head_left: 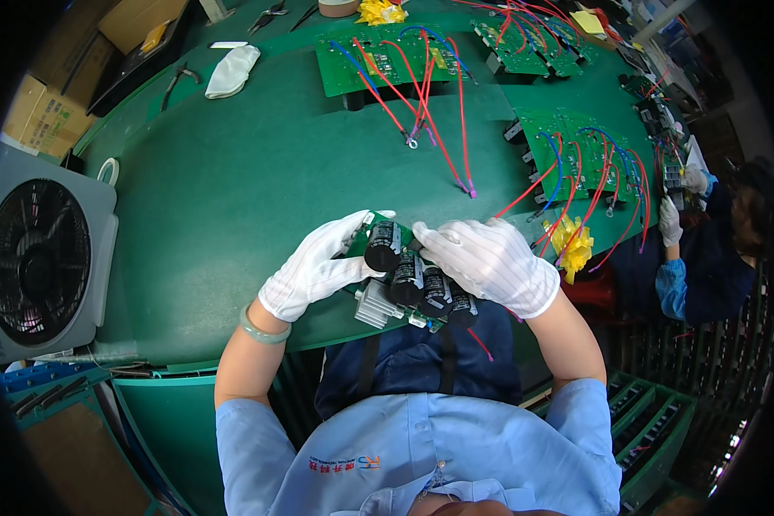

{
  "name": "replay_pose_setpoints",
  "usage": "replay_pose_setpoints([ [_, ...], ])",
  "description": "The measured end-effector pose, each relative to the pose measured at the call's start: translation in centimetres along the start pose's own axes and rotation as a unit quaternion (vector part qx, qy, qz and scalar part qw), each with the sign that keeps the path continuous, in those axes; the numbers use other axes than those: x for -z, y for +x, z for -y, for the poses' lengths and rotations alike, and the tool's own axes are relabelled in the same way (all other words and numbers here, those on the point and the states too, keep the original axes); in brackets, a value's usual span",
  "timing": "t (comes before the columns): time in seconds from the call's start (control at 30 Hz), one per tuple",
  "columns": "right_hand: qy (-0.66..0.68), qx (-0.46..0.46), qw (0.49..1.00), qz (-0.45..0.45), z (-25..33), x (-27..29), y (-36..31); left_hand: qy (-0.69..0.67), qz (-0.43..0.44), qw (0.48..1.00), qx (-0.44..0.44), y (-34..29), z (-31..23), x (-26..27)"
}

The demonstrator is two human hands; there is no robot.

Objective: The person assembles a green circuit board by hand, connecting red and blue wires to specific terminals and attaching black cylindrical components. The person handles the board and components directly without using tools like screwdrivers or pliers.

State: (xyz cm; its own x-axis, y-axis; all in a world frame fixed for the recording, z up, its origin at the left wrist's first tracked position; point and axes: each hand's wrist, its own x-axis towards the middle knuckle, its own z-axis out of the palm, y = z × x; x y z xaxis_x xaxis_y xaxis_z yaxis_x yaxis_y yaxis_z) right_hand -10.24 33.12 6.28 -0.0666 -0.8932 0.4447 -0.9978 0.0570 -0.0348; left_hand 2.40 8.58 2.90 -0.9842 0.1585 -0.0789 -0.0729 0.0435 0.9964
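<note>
In white gloves, both my hands are at a green circuit board (353, 247) tilted on edge at the table's near side. Several black cylindrical capacitors (407, 281) and a silver finned heat sink (375, 305) stick out from it toward me. My left hand (325, 261) grips the board's left end, thumb below and fingers behind. My right hand (490, 261) is closed at the upper right edge, its fingertips pinched beside the capacitors; what they pinch, if anything apart from the board, is hidden. A red wire (480, 344) with a purple end hangs below the board.
Similar boards with red and blue wires lie ahead (344, 73), far right (525, 52) and right (576, 155). Yellow pieces (569, 245) lie beside the right board. At left are a grey fan (39, 258), pliers (179, 84) and a white cloth item (232, 71). A co-worker (714, 232) works at right.
</note>
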Motion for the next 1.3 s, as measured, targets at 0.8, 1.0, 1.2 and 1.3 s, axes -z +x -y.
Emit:
replay_pose_setpoints([
  [0.8,-0.036,-0.041,0.998,0.011,1.6,0.5,-0.5,-0.02,0.004,1.0,-0.004,0.0,0.3,-0.1],
  [1.0,-0.076,-0.027,0.997,-0.008,1.8,0.8,0.0,-0.03,0.012,0.999,-0.033,-0.1,0.3,0.0],
  [1.2,-0.075,-0.02,0.997,0.027,1.6,0.9,0.3,-0.024,0.002,1.0,-0.019,-0.1,0.1,-0.2],
  [1.3,-0.038,-0.025,0.998,0.039,1.2,1.1,0.5,-0.01,-0.003,0.999,-0.04,0.0,0.2,-0.3],
])
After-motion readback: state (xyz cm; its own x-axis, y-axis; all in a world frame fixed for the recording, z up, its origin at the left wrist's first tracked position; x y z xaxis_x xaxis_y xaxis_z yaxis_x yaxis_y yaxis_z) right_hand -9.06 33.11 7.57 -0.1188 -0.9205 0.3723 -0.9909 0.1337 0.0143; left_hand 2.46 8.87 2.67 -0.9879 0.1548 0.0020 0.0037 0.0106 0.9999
